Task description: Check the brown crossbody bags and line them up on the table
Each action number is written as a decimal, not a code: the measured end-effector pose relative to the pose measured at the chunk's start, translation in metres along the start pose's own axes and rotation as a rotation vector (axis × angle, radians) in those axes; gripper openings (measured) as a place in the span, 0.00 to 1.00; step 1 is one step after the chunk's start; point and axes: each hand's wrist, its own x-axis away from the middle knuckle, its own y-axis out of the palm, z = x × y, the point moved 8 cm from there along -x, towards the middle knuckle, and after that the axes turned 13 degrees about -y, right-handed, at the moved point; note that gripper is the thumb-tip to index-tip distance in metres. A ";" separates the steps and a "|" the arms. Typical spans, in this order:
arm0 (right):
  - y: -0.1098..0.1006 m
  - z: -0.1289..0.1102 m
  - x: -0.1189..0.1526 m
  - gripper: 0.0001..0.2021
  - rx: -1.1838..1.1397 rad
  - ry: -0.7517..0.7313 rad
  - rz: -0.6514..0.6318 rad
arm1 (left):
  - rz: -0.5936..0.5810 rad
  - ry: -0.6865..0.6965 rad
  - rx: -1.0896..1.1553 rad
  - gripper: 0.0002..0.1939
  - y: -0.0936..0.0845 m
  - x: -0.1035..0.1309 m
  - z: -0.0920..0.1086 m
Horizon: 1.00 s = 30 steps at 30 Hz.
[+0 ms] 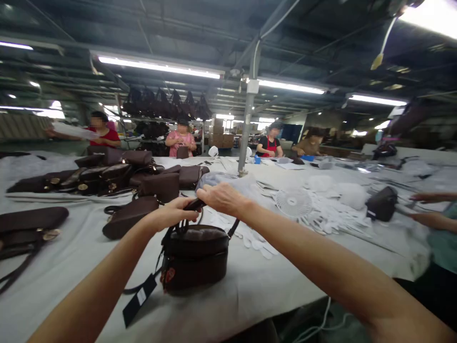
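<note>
A dark brown handbag (196,267) stands upright on the white-covered table in front of me, its top facing up. From its left side hangs a dark tag (140,299) with a white label, lying partly on the table. My left hand (174,213) is closed around a dark strap (194,205) above the bag. Just right of it, my right hand (223,197) is closed too, at the same strap; its fingertips are hidden. The strap's other part slopes down to the bag's right side. Clear plastic (235,182) lies behind my right hand.
Several brown handbags (159,186) are piled at the left. Among white paper pieces (328,212) on the right is a round white fan-like object (293,202). A metal post (246,128) rises beyond. Co-workers stand across the table; another person's hands (433,209) are at the right edge.
</note>
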 end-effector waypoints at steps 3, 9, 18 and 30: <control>0.019 0.015 0.015 0.12 -0.231 0.021 0.079 | 0.046 -0.034 0.057 0.14 0.009 -0.002 -0.026; 0.143 0.049 0.117 0.17 -0.937 0.474 -0.125 | 0.116 -0.108 0.262 0.16 0.021 -0.009 -0.066; 0.268 0.050 0.215 0.08 -0.679 0.994 0.019 | 0.216 -0.156 0.663 0.23 0.011 -0.023 -0.079; 0.222 0.055 0.272 0.22 -1.254 1.140 0.995 | 0.245 -0.183 0.783 0.26 0.011 -0.020 -0.086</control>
